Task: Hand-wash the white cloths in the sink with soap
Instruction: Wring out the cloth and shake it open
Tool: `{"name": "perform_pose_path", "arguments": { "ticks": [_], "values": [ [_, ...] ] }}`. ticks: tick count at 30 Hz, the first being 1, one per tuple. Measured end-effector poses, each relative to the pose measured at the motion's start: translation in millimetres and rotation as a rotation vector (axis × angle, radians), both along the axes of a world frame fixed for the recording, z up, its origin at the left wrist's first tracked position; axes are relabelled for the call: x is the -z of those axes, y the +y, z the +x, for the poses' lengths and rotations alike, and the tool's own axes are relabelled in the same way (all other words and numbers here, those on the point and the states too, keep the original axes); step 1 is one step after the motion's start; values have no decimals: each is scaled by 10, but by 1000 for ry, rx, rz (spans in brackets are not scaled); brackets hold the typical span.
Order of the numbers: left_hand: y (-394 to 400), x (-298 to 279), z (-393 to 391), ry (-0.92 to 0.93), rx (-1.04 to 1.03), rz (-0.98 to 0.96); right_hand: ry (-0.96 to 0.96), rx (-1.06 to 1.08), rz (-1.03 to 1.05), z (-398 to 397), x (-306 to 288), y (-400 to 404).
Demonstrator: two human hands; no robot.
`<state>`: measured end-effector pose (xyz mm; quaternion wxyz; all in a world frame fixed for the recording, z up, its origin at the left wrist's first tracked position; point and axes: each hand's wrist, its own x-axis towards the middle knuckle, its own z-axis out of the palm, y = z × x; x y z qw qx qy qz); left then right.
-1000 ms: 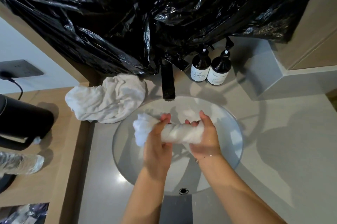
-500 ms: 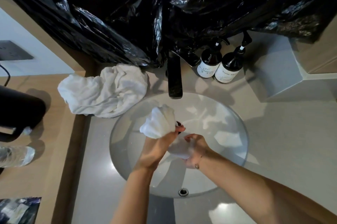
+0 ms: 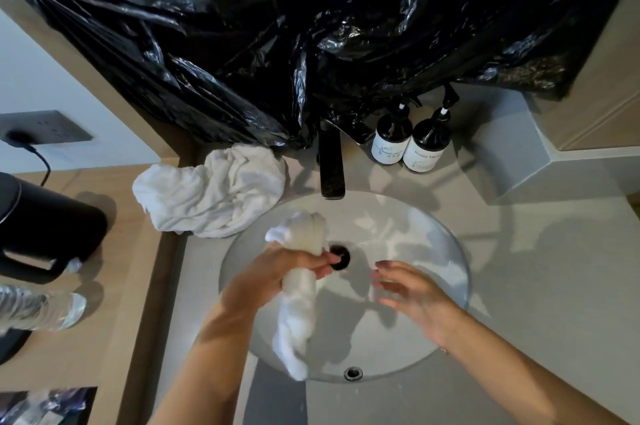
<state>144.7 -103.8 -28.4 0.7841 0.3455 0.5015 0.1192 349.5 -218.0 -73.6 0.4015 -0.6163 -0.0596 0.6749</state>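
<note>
A twisted white cloth [image 3: 300,307] hangs over the round sink basin [image 3: 429,338]. My left hand [image 3: 277,272] grips it at the middle, so one end sticks up near the drain [image 3: 341,256] and the other dangles toward the front rim. My right hand [image 3: 412,296] hovers to the right of the cloth with relaxed fingers, holding nothing. A second white cloth [image 3: 214,192] lies crumpled on the counter left of the black faucet [image 3: 330,165]. Two dark pump bottles [image 3: 408,144] stand behind the basin on the right.
Black plastic sheeting [image 3: 294,37] covers the wall above the faucet. On the wooden shelf at the left sit a black kettle [image 3: 41,227] and a lying plastic water bottle [image 3: 34,310]. A grey box-shaped ledge [image 3: 512,154] stands at the back right.
My right hand has let go of the cloth and moved off to the right. The cloth now hangs lengthwise from my left hand alone.
</note>
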Motion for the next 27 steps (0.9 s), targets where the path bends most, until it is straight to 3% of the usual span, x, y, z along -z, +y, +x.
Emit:
{"name": "perform_pose_path", "arguments": {
  "ticks": [2, 5, 8, 11, 13, 15, 20, 21, 23, 27],
  "values": [
    [30, -80, 14, 93, 229, 20, -279, -121, 169, 142, -32, -31],
    [48, -197, 96, 118, 491, 56, -542, -321, 473, 165, -123, 70],
    [27, -378, 244, 178, 781, 136, -850, -631, 739, 123, -292, 308],
    [19, -579, 381, 304, 987, 153, -1134, -958, 877, 111, -434, 507],
    [38, -669, 440, 344, 1043, 144, -1088, -977, 889, 97, -448, 481],
    [43, -726, 479, 357, 1061, 137, -915, -943, 872, 73, -460, 383],
    [9, -630, 464, 433, 1044, 52, -697, -881, 724, -73, -370, 357],
    [3, -608, 447, 461, 1033, 22, -709, -879, 717, -72, -355, 376],
    [12, -588, 380, 481, 1067, 50, -998, -942, 810, -49, -346, 436],
    [91, -610, 187, 223, 1128, 80, -1255, -981, 1040, -21, -400, 543]
  ]
}}
